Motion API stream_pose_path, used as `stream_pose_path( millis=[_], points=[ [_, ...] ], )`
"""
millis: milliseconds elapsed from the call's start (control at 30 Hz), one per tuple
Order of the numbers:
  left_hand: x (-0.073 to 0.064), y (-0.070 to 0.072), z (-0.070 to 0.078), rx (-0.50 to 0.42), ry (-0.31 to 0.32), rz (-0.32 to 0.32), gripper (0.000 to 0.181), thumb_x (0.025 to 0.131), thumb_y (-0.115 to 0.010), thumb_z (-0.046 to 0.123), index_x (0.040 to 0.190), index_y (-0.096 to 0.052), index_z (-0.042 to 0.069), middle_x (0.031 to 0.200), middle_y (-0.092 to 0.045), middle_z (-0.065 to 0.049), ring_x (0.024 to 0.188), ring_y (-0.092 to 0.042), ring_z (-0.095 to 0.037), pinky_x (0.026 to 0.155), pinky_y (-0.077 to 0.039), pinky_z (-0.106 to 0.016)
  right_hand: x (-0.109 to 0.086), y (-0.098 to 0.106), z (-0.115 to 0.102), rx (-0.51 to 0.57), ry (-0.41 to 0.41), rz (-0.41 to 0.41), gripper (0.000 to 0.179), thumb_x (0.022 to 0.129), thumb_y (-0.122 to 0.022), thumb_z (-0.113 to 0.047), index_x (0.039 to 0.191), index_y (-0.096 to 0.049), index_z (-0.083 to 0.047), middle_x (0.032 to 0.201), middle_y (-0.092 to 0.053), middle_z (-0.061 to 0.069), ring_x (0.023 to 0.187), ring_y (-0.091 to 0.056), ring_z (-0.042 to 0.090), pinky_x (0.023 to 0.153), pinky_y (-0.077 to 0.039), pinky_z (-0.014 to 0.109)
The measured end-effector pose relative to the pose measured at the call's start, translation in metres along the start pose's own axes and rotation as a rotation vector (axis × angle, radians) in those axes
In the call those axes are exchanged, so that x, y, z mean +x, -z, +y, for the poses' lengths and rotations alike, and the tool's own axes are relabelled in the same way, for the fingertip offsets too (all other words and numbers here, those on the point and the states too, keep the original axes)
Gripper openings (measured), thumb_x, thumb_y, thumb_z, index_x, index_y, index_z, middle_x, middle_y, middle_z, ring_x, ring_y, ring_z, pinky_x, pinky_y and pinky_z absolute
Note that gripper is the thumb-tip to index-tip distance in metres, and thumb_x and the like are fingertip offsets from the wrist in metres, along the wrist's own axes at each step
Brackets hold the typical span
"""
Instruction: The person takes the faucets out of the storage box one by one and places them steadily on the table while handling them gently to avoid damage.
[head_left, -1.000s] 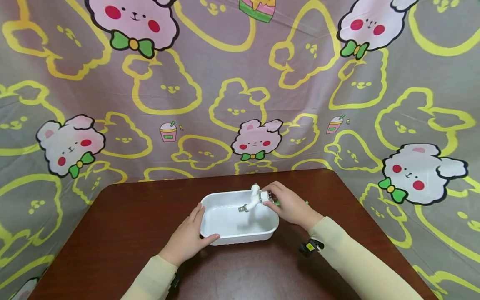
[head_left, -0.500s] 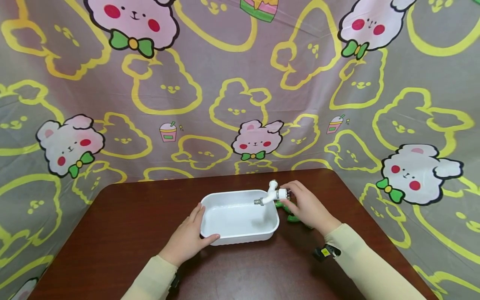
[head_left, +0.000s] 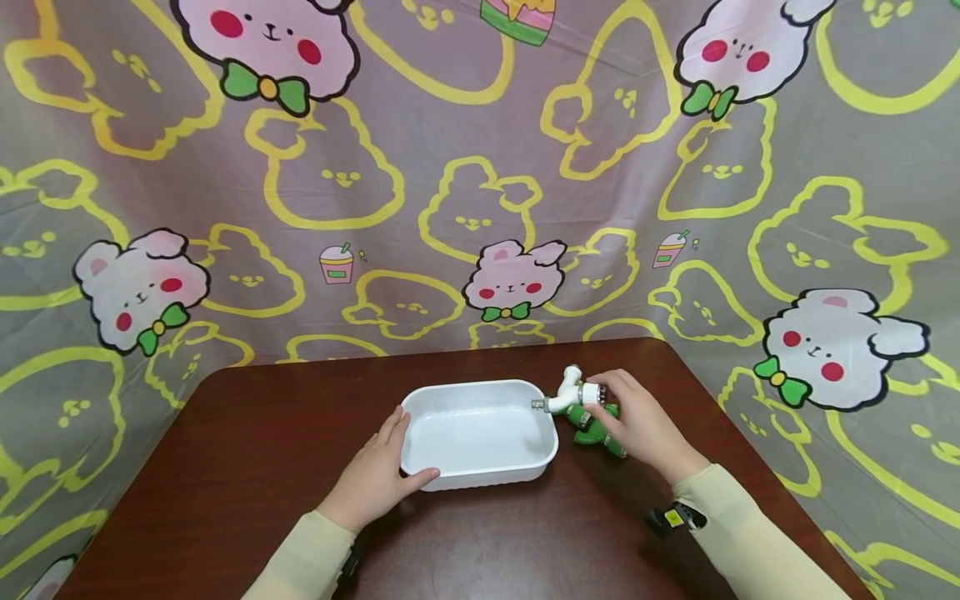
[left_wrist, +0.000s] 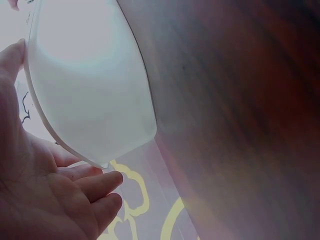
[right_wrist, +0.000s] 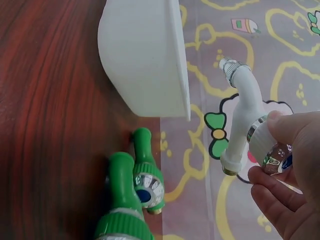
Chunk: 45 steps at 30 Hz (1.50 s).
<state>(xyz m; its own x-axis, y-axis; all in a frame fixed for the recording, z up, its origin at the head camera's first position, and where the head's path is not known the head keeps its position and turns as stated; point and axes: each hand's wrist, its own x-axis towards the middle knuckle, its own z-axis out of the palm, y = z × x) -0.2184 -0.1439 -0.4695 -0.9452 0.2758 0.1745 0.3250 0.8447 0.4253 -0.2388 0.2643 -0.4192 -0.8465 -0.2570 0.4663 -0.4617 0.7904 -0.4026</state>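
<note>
A white plastic tub (head_left: 487, 478), oval-cornered and shallow, stands on the brown table. My left hand (head_left: 371, 477) grips its left end, thumb over the front rim and fingers along the side; the left wrist view shows fingertips (left_wrist: 112, 180) at the rim. Just past the tub's right end, my right hand (head_left: 642, 427) holds a white tap (head_left: 564, 397) in the air by its ribbed knob, between thumb and fingers. The tap's metal nozzle points left, overlapping the tub's rim in the head view. Below it lie two green taps (right_wrist: 121, 192), partly hidden by the right hand in the head view.
The dark brown table (head_left: 225, 467) has a rounded far edge close to a hanging cloth (head_left: 405, 250) printed with cartoon bears. Both sleeves are pale, and a black wrist device (head_left: 675, 518) shows at the right cuff.
My right hand has carried the white tap from above the tub to the right, past its rim. The green taps have come into fuller view. Left hand and tub have stayed put.
</note>
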Motion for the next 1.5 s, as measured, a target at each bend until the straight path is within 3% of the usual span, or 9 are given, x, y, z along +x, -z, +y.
stream_pose_path(
  millis=[100, 367, 933, 1267, 1500],
  points=[
    [0.0, 0.0, 0.0, -0.003, -0.001, 0.006, 0.102, 0.087, -0.077, 0.058, 0.155, -0.038, -0.006, 0.165, -0.03, -0.026, 0.139, -0.049, -0.049, 0.109, -0.046, -0.059, -0.004, 0.001, 0.004, -0.01, 0.004, 0.016, 0.036, 0.09, -0.081, -0.015, 0.121, -0.065, -0.009, 0.111, -0.062, 0.002, 0.093, -0.057, 0.017, 0.079, -0.055, 0.043],
    [0.0, 0.0, -0.001, -0.007, 0.004, -0.009, 0.103, 0.087, -0.075, 0.061, 0.156, -0.037, -0.005, 0.166, -0.029, -0.025, 0.14, -0.048, -0.049, 0.11, -0.046, -0.058, -0.019, 0.003, 0.016, -0.057, 0.06, 0.088, 0.039, 0.082, -0.087, -0.01, 0.116, -0.067, -0.005, 0.105, -0.064, 0.003, 0.087, -0.06, 0.015, 0.074, -0.056, 0.033],
    [-0.001, 0.0, -0.001, -0.02, 0.005, -0.01, 0.103, 0.087, -0.076, 0.059, 0.156, -0.036, -0.005, 0.167, -0.028, -0.025, 0.14, -0.048, -0.05, 0.11, -0.045, -0.059, -0.054, 0.002, 0.034, -0.088, -0.034, 0.035, 0.036, 0.082, -0.087, -0.009, 0.112, -0.068, -0.006, 0.101, -0.064, 0.0, 0.085, -0.057, 0.011, 0.071, -0.053, 0.028],
    [-0.001, 0.001, 0.0, 0.0, 0.004, -0.016, 0.105, 0.087, -0.073, 0.064, 0.156, -0.036, -0.006, 0.167, -0.028, -0.025, 0.14, -0.048, -0.049, 0.11, -0.046, -0.058, -0.068, 0.001, 0.045, -0.094, -0.016, 0.083, 0.035, 0.079, -0.088, -0.007, 0.108, -0.069, -0.007, 0.098, -0.063, -0.002, 0.083, -0.056, 0.006, 0.069, -0.054, 0.027],
    [0.0, -0.001, 0.0, 0.003, 0.006, -0.02, 0.106, 0.087, -0.073, 0.064, 0.157, -0.035, -0.006, 0.167, -0.027, -0.025, 0.141, -0.047, -0.049, 0.11, -0.045, -0.058, -0.074, 0.006, 0.049, -0.109, -0.078, 0.084, 0.037, 0.079, -0.089, -0.009, 0.11, -0.069, -0.006, 0.101, -0.064, 0.001, 0.084, -0.058, 0.011, 0.071, -0.056, 0.029]
  ],
)
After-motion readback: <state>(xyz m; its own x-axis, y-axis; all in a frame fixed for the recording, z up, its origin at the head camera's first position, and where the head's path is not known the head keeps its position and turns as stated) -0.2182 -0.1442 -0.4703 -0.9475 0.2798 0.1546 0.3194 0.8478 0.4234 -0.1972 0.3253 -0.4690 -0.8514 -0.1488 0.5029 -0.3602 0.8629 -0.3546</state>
